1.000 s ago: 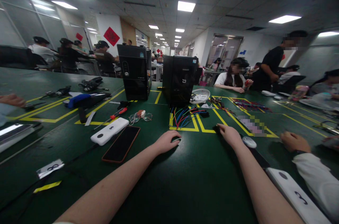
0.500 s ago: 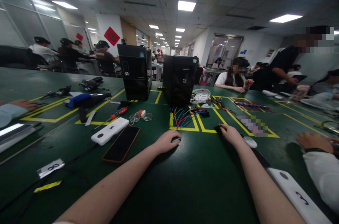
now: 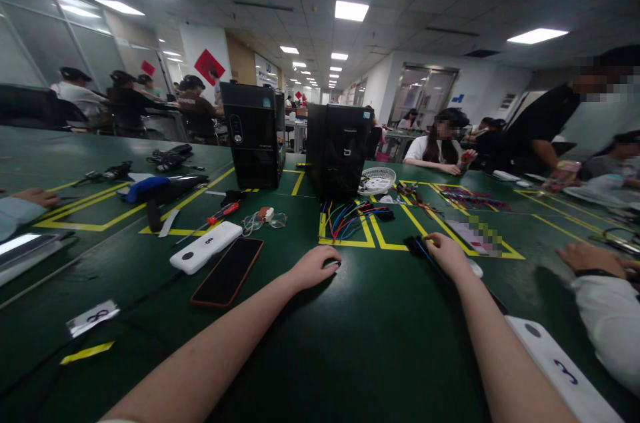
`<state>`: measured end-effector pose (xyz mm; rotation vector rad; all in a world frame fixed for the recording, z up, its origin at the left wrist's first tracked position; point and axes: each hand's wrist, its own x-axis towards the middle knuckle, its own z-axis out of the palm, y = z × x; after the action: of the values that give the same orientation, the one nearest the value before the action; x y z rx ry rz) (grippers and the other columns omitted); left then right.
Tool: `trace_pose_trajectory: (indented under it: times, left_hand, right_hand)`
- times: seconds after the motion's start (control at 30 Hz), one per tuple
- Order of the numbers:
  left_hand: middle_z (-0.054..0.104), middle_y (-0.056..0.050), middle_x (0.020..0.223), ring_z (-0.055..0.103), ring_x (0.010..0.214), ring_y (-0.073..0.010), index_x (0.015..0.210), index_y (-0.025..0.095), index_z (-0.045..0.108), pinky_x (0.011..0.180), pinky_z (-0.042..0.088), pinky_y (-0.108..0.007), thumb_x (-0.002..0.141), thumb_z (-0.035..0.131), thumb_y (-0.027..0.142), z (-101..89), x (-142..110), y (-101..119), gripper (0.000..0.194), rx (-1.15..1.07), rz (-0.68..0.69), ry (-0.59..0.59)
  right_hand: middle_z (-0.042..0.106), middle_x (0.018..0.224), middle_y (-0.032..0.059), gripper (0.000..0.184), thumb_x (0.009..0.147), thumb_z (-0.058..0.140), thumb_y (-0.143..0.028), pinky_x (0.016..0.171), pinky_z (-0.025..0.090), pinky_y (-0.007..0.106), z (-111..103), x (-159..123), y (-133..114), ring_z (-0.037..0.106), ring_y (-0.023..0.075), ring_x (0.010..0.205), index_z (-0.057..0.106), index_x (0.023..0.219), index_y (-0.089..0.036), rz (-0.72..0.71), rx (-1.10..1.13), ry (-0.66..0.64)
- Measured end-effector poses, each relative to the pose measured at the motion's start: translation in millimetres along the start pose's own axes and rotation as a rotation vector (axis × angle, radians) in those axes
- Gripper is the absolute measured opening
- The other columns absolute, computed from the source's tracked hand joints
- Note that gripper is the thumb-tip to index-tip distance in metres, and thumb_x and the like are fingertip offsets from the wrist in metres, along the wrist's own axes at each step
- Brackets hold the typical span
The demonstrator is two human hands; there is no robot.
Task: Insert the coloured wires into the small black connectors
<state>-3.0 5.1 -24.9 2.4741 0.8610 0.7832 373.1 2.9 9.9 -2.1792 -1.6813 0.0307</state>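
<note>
My left hand rests on the green table with its fingers curled toward the thumb. A pale glint shows between them, too small to name. My right hand has thumb and forefinger pinched together; what lies between them I cannot make out. Just left of its fingertips lies a dark bundle with a blue wire running from it under the hand. Ahead of my left hand, a fan of red, blue and green wires spreads from beneath a black computer tower.
A second black tower stands to the left. Nearer lie a phone, a white power bank, eyeglasses and a red screwdriver. Another power bank lies beside my right forearm. A co-worker's hand is at the right.
My right hand has shifted slightly right, and more of the dark bundle and its blue wire shows. My left hand has stayed in place. A person at the far right leans lower.
</note>
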Motion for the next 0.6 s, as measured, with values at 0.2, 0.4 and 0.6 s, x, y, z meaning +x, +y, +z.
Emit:
trace_pose_trajectory:
  times: [0.2, 0.4, 0.6]
  left_hand:
    - [0.063, -0.005, 0.104, 0.056, 0.099, -0.0187, 0.098, 0.019, 0.063, 0.093, 0.041, -0.032, 0.083, 0.054, 0.021, -0.4, 0.4, 0.4, 0.017, -0.003, -0.004, -0.004]
    - [0.063, -0.005, 0.105, 0.056, 0.100, -0.0184, 0.098, 0.019, 0.062, 0.094, 0.041, -0.032, 0.082, 0.054, 0.019, -0.3, 0.3, 0.9, 0.018, -0.004, -0.012, -0.006]
    - [0.063, -0.005, 0.105, 0.056, 0.100, -0.0191, 0.099, 0.019, 0.063, 0.093, 0.041, -0.032, 0.083, 0.054, 0.020, -1.1, 0.1, 1.5, 0.018, 0.001, -0.009, -0.013]
  right_hand:
    - [0.067, 0.086, 0.0076, 0.028, 0.079, 0.048, -0.026, 0.061, 0.037, 0.024, -3.8, -3.0, -5.1, 0.059, 0.0185, 0.076, 0.066, 0.099, -0.017, -0.043, -0.078, -0.052]
    - [0.068, 0.088, 0.0081, 0.030, 0.081, 0.047, -0.029, 0.061, 0.039, 0.025, 0.6, -1.0, -2.6, 0.060, 0.0191, 0.078, 0.066, 0.101, -0.018, -0.045, -0.067, -0.039]
    - [0.068, 0.090, 0.0078, 0.030, 0.080, 0.047, -0.029, 0.064, 0.041, 0.026, 0.6, -0.7, -1.1, 0.061, 0.0201, 0.081, 0.067, 0.098, -0.018, -0.088, -0.058, -0.038]
